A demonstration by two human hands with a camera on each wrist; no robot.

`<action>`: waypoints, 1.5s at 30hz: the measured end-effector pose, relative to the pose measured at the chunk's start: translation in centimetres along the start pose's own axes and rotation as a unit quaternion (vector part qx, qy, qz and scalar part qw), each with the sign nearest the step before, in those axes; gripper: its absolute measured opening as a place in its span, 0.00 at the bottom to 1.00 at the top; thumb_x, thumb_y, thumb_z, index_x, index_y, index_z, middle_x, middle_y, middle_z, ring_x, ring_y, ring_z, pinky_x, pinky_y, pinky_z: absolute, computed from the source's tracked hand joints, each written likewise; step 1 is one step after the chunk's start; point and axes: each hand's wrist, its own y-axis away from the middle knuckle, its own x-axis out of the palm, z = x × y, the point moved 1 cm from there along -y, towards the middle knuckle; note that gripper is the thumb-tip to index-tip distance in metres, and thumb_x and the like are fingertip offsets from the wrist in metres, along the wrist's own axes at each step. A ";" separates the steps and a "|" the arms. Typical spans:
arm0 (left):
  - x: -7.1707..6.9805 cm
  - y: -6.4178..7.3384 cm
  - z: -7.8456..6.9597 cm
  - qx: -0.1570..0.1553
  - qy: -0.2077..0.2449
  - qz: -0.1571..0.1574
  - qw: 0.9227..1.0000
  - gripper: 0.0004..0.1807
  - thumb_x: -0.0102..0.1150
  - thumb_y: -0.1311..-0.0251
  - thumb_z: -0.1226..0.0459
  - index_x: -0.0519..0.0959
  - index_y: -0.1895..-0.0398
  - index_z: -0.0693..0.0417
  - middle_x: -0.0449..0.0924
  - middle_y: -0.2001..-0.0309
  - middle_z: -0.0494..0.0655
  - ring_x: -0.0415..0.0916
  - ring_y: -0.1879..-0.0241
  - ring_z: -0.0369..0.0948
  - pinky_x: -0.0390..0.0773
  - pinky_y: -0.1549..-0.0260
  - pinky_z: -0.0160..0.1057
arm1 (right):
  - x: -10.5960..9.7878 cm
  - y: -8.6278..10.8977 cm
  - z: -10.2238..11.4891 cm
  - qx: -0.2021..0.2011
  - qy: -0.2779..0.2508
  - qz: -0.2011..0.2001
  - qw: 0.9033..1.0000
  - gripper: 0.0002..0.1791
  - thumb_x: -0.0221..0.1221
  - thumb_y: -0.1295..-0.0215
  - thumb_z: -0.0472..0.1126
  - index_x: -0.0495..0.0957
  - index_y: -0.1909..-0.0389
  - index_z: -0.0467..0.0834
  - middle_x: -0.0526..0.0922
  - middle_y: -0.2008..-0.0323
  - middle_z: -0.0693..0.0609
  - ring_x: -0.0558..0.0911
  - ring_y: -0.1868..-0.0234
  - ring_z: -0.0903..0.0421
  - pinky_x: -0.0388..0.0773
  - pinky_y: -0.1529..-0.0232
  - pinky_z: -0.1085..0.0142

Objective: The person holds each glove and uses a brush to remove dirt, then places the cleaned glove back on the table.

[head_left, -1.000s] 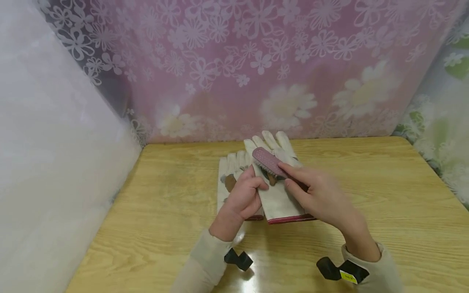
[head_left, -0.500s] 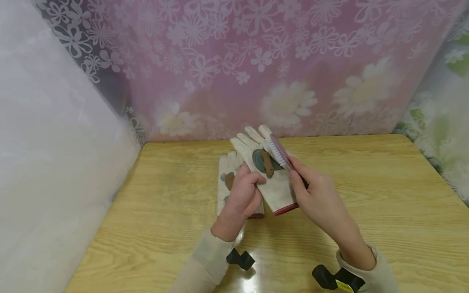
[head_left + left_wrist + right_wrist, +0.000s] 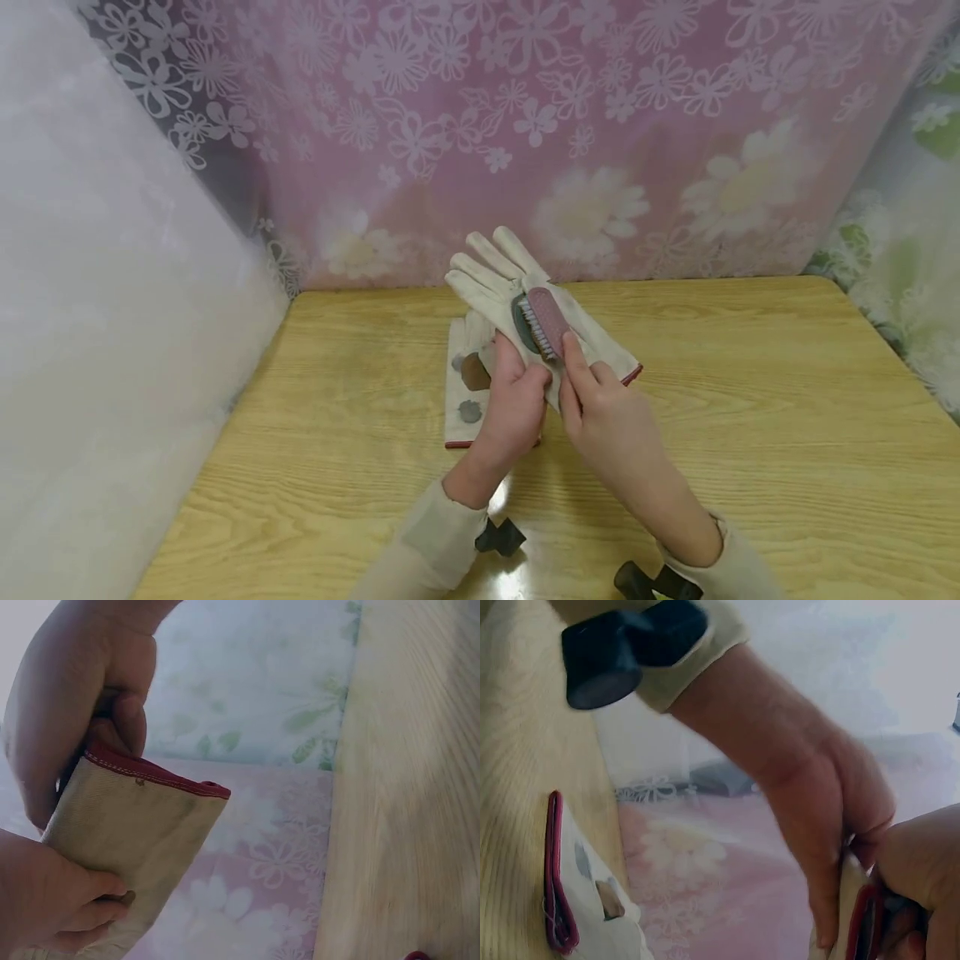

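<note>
A cream work glove (image 3: pixel 487 287) with red-edged cuff is raised off the table, its fingers pointing up and left. My left hand (image 3: pixel 513 408) grips it by the side near the palm, thumb on top. Its cuff (image 3: pixel 142 817) fills the left part of the left wrist view, the fingers of my left hand (image 3: pixel 67 900) bent against its underside. My right hand (image 3: pixel 611 425) holds a pink scrubbing brush (image 3: pixel 550 317), index finger along its back. White bristles lie at the dark grey round stain (image 3: pixel 522 321) on the glove; the brush hides the brown smear there.
A second cream glove (image 3: pixel 459 425) with grey and brown stains lies flat on the wooden table (image 3: pixel 337 417), partly under my left hand. A pink flowered cloth (image 3: pixel 450 167) hangs behind the table, and a white sheet (image 3: pixel 112 292) stands at the left.
The held glove has risen and tilted further left, its cuff swinging up to the right. The brush lifted to the glove's right side, then came back left over the stain.
</note>
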 end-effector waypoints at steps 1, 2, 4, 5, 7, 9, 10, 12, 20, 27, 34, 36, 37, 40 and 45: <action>0.0 0.0 -0.1 0.000 -0.014 0.004 1.000 0.50 0.30 0.47 0.84 0.38 0.20 0.41 0.42 0.22 0.41 0.44 0.24 0.40 0.55 0.30 0.40 | 0.3 0.1 -0.2 -0.013 -0.003 -0.019 1.000 0.27 0.62 0.42 0.29 0.75 0.39 0.31 0.73 0.79 0.42 0.56 0.87 0.61 0.57 0.90 0.67; -0.1 0.1 -0.2 -0.002 -0.025 0.010 1.000 0.50 0.30 0.46 0.83 0.37 0.20 0.40 0.42 0.22 0.40 0.44 0.24 0.40 0.55 0.30 0.40 | 0.5 0.1 -0.4 -0.023 -0.009 -0.032 0.999 0.27 0.62 0.42 0.29 0.75 0.39 0.31 0.73 0.79 0.42 0.56 0.87 0.61 0.57 0.89 0.67; -0.3 0.0 -0.4 -0.007 -0.033 0.018 0.999 0.50 0.30 0.46 0.83 0.37 0.20 0.40 0.41 0.22 0.39 0.45 0.24 0.40 0.56 0.31 0.41 | 0.7 0.0 -0.8 -0.035 -0.028 -0.046 0.998 0.28 0.63 0.44 0.28 0.75 0.39 0.31 0.73 0.79 0.42 0.58 0.87 0.61 0.58 0.88 0.67; -0.4 -0.1 -0.6 -0.006 -0.023 0.020 1.000 0.51 0.29 0.47 0.83 0.36 0.20 0.40 0.40 0.21 0.39 0.44 0.24 0.40 0.56 0.31 0.41 | 0.7 -0.1 -1.0 -0.039 -0.037 -0.045 0.998 0.28 0.63 0.44 0.27 0.75 0.39 0.32 0.73 0.79 0.42 0.58 0.86 0.61 0.58 0.88 0.67; -0.9 -0.4 -1.1 -0.009 0.005 0.017 1.000 0.52 0.28 0.48 0.84 0.34 0.20 0.42 0.38 0.21 0.42 0.44 0.24 0.42 0.57 0.30 0.44 | 0.5 -0.2 -1.2 -0.043 -0.045 -0.028 0.998 0.28 0.64 0.43 0.28 0.76 0.38 0.34 0.73 0.78 0.44 0.58 0.85 0.61 0.59 0.86 0.68; -1.5 -0.8 -1.7 -0.002 0.036 0.007 0.999 0.51 0.27 0.50 0.85 0.35 0.20 0.47 0.39 0.21 0.46 0.43 0.24 0.45 0.56 0.30 0.46 | 0.3 -0.2 -1.1 -0.055 -0.045 -0.006 0.997 0.28 0.65 0.43 0.29 0.76 0.38 0.35 0.73 0.78 0.45 0.59 0.84 0.62 0.60 0.86 0.69; -1.8 -1.1 -1.9 0.004 0.052 0.001 0.999 0.51 0.26 0.51 0.86 0.36 0.20 0.50 0.39 0.21 0.48 0.43 0.24 0.46 0.55 0.29 0.47 | 0.2 -0.2 -1.0 -0.058 -0.044 0.006 0.997 0.29 0.65 0.43 0.30 0.76 0.38 0.36 0.73 0.78 0.46 0.58 0.84 0.63 0.60 0.86 0.70; -2.3 -1.4 -2.2 0.010 0.069 -0.012 0.997 0.50 0.25 0.51 0.86 0.37 0.21 0.54 0.40 0.22 0.51 0.41 0.23 0.48 0.52 0.29 0.50 | 0.1 -0.1 -0.6 -0.063 -0.039 0.022 0.997 0.29 0.66 0.43 0.31 0.76 0.38 0.36 0.72 0.77 0.46 0.58 0.84 0.63 0.60 0.86 0.71; -0.6 -0.1 -0.7 -0.015 0.020 0.019 0.999 0.47 0.28 0.49 0.83 0.44 0.21 0.52 0.51 0.24 0.51 0.54 0.27 0.47 0.63 0.34 0.42 | 0.7 -0.2 -0.8 -0.040 -0.056 -0.061 0.996 0.31 0.64 0.46 0.26 0.74 0.37 0.31 0.73 0.79 0.43 0.60 0.84 0.60 0.60 0.87 0.68; 0.0 -0.1 0.0 -0.015 -0.009 0.032 0.999 0.44 0.31 0.49 0.82 0.48 0.24 0.52 0.55 0.26 0.50 0.58 0.30 0.43 0.66 0.38 0.34 | 0.6 -0.6 -1.9 -0.048 -0.059 -0.068 0.995 0.23 0.58 0.33 0.32 0.74 0.37 0.32 0.74 0.79 0.42 0.61 0.83 0.59 0.60 0.85 0.66; -1.9 -1.4 -1.2 0.017 0.059 0.007 0.998 0.46 0.28 0.53 0.85 0.45 0.23 0.58 0.52 0.27 0.57 0.55 0.30 0.47 0.66 0.36 0.39 | -0.3 0.3 -0.6 -0.071 -0.030 0.006 0.997 0.31 0.34 0.20 0.52 0.74 0.36 0.36 0.71 0.78 0.46 0.55 0.84 0.64 0.56 0.87 0.72; -2.4 -1.7 -1.5 0.019 0.071 -0.006 0.997 0.44 0.27 0.53 0.86 0.48 0.25 0.62 0.54 0.29 0.59 0.55 0.31 0.47 0.66 0.36 0.39 | -0.5 0.5 -0.1 -0.070 -0.032 0.014 0.997 0.32 0.33 0.21 0.53 0.74 0.35 0.37 0.69 0.78 0.48 0.53 0.84 0.66 0.54 0.87 0.73; -2.5 -1.7 -1.6 0.014 0.071 -0.012 0.997 0.44 0.27 0.52 0.86 0.48 0.25 0.61 0.54 0.29 0.58 0.56 0.32 0.47 0.67 0.36 0.39 | -0.5 0.6 0.0 -0.068 -0.035 0.015 0.997 0.32 0.33 0.21 0.53 0.74 0.35 0.38 0.68 0.78 0.49 0.52 0.84 0.67 0.54 0.87 0.74; -2.3 -1.4 -1.6 0.003 0.053 0.007 0.999 0.45 0.27 0.52 0.85 0.48 0.24 0.60 0.55 0.29 0.59 0.57 0.31 0.49 0.67 0.37 0.41 | -0.1 0.5 0.1 -0.056 -0.044 -0.012 0.997 0.30 0.36 0.21 0.51 0.74 0.36 0.36 0.70 0.78 0.48 0.54 0.85 0.66 0.55 0.88 0.72; -0.7 -0.3 -0.8 -0.031 -0.034 0.084 0.995 0.48 0.29 0.48 0.83 0.42 0.21 0.46 0.49 0.23 0.48 0.52 0.26 0.43 0.61 0.33 0.40 | 0.6 -0.4 -0.8 -0.027 -0.043 -0.101 0.994 0.21 0.52 0.25 0.39 0.75 0.39 0.32 0.72 0.79 0.42 0.60 0.85 0.59 0.60 0.89 0.65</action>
